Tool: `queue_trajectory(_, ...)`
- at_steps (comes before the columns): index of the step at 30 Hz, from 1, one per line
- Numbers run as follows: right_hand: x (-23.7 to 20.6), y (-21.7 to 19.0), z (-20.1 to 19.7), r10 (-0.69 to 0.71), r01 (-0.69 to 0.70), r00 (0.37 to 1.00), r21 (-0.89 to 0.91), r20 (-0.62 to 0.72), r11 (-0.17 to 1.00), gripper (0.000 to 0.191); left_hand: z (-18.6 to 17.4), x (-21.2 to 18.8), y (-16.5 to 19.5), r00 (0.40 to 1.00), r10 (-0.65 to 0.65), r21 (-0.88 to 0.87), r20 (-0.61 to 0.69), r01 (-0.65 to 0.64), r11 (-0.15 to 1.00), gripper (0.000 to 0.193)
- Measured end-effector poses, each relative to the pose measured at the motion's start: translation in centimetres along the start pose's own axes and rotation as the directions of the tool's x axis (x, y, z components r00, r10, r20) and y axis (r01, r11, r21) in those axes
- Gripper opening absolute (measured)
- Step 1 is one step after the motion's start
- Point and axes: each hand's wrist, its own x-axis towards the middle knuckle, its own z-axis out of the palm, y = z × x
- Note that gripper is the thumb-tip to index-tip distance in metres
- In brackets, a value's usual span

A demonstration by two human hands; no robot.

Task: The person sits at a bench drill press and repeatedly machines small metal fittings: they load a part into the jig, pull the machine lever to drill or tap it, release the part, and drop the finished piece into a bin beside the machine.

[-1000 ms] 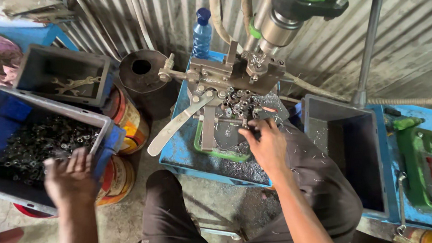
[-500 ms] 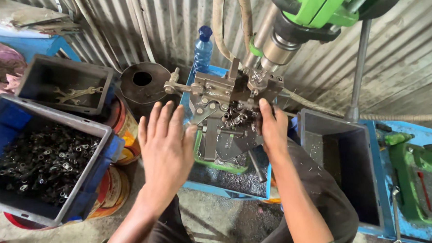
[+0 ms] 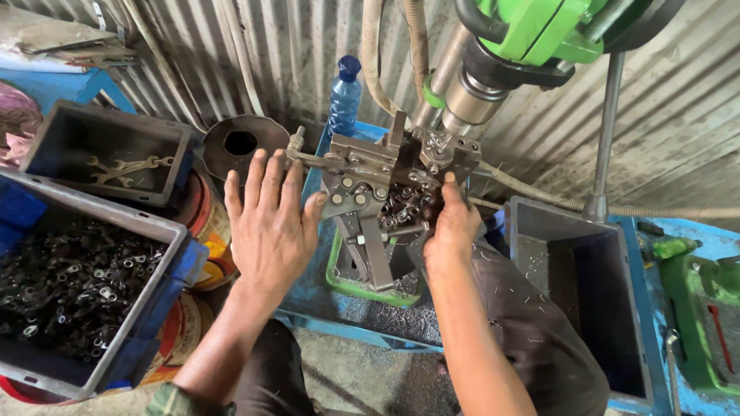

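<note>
Left hand (image 3: 271, 220) raised flat over the blue machine table (image 3: 316, 293), back of the hand up, fingers (image 3: 259, 174) straight and fanned apart, fingertips near the clamp handle (image 3: 306, 158) at the left end of the metal jig (image 3: 379, 188); thumb angled right toward the jig's plate, touching or just short of it, cannot tell which. Nothing held. Forearm rising from the bottom edge, a plaid cuff low at the wrist end.

Right hand (image 3: 451, 228) set against the right side of the jig, fingers drawn together and curled in, fingertips on the small dark metal parts (image 3: 408, 203) clustered in the fixture directly under the drill spindle (image 3: 475, 96). Whether a single part is pinched cannot be told. Right forearm running down and right across a dark trouser leg speckled with swarf.

Green drill head (image 3: 553, 25) above the spindle, hoses alongside it. Green tray (image 3: 366, 287) beneath the jig. Grey crate (image 3: 133, 306) at left, filled with small dark metal pieces, well apart from both hands. Behind it a second crate (image 3: 110, 151) with spanners inside. Empty-looking grey bin (image 3: 586, 301) just right of the right arm. Blue water bottle (image 3: 344, 99) upright against the corrugated wall
</note>
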Motion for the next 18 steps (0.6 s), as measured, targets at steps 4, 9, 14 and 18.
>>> queue_trajectory(4,-0.1,-0.6,0.5,-0.071,0.07,0.997,0.04,0.024,0.997,0.031,0.6,1.2,-0.8,0.999,0.037,0.007,-0.012,-0.037,0.999,0.052)
queue_trajectory(9,-1.1,-1.4,0.8,0.134,-0.138,0.99,0.112,0.039,0.984,0.035,1.3,1.9,-1.0,0.997,0.072,0.005,-0.027,-0.072,0.997,0.052)
queue_trajectory(14,-1.7,-1.0,0.7,-0.152,0.143,0.981,0.083,0.117,0.986,0.036,1.4,1.9,-1.0,0.996,0.082,0.011,-0.02,-0.082,0.997,0.053)
queue_trajectory(18,-1.1,-1.5,-0.5,-0.101,0.056,0.951,0.157,0.291,0.986,0.032,1.4,1.8,-1.0,0.996,0.086,0.025,-0.013,-0.085,0.996,0.054)
